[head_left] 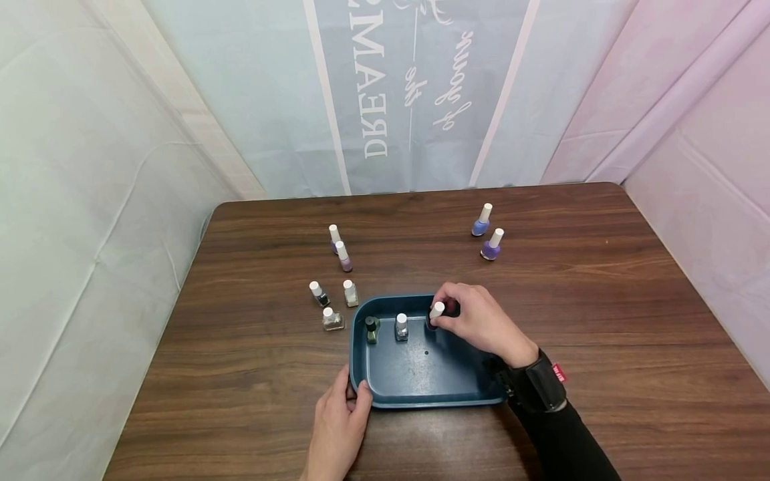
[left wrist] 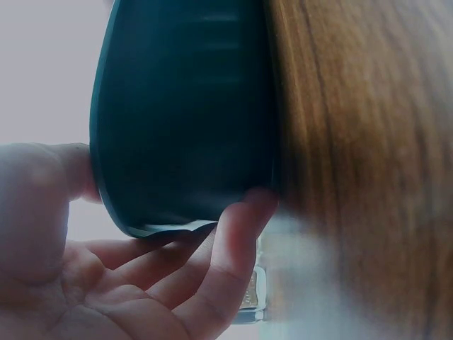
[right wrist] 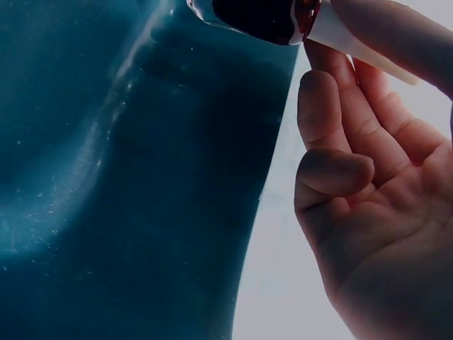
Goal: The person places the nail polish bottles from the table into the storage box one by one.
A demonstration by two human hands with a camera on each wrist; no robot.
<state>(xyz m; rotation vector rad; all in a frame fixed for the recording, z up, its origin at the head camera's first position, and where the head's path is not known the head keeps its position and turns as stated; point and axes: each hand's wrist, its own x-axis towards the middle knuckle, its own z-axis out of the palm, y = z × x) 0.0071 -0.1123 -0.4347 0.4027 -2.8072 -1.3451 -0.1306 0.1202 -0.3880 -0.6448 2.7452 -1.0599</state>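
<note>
Left hand (head_left: pixel 338 422) grips the tray (head_left: pixel 421 377) near-left; right hand (head_left: pixel 483 322) pinches a dark red bottle (right wrist: pixel 265 18) at its far side; two bottles (head_left: pixel 402 329) stand inside, seven others (head_left: pixel 490 250) left outside

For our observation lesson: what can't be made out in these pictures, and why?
Head view: body of the dark red nail polish bottle, mostly behind the right hand.
Right wrist view: part of it, cut off by the top edge.
Head view: backdrop lettering, likewise cut off.
Left wrist view: glass bottle, partly behind the left hand.
</note>
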